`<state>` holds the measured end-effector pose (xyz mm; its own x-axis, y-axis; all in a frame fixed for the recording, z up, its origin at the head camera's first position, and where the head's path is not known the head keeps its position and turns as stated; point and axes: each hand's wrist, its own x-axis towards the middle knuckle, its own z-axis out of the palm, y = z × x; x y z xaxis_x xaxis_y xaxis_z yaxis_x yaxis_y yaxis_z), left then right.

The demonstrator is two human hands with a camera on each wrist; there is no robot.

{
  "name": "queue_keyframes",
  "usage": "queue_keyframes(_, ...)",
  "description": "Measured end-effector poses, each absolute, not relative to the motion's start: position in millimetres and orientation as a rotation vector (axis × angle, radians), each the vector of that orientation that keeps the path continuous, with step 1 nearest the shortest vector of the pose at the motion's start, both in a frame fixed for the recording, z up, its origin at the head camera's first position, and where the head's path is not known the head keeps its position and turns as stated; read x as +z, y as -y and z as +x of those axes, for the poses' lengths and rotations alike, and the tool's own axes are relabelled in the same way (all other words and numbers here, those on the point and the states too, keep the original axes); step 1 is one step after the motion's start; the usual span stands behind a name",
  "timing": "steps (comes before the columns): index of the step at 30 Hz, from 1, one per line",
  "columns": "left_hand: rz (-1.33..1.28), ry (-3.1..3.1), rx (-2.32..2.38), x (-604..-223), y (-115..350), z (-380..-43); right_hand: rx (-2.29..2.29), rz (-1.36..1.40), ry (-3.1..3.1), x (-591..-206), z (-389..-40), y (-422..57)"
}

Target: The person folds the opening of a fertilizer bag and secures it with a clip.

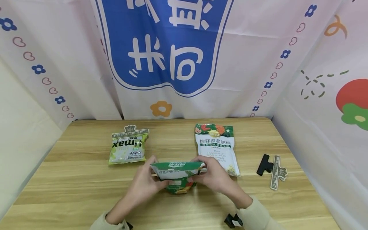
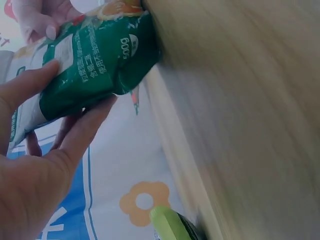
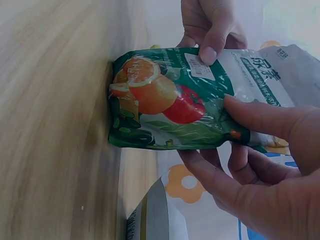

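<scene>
A green-and-white fertilizer bag (image 1: 179, 174) stands at the front middle of the table, held between both hands. My left hand (image 1: 145, 182) grips its left side, thumb on the near face and fingers behind. On the opposite side my right hand (image 1: 214, 177) pinches it the same way. In the right wrist view the bag (image 3: 165, 102) shows printed oranges and a tomato, and its bottom end meets the tabletop. The left wrist view shows the lower part of the bag (image 2: 100, 60), marked 500g.
Back left lies a small green packet (image 1: 127, 150) with a wide metal clip (image 1: 130, 131) across its top. A white-and-green fertilizer bag (image 1: 217, 148) lies behind my right hand. To the right are a black clip (image 1: 264, 164) and another metal clip (image 1: 275, 172). A printed curtain (image 1: 244, 64) hangs behind the table.
</scene>
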<state>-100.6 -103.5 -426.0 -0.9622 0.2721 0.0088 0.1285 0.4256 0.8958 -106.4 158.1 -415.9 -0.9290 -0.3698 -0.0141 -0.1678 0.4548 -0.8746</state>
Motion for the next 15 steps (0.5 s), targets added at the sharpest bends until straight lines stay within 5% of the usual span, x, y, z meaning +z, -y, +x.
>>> queue_keyframes(15, 0.674, -2.541, 1.35, -422, 127, -111, -1.554, -0.481, -2.379, -411, -105, -159)
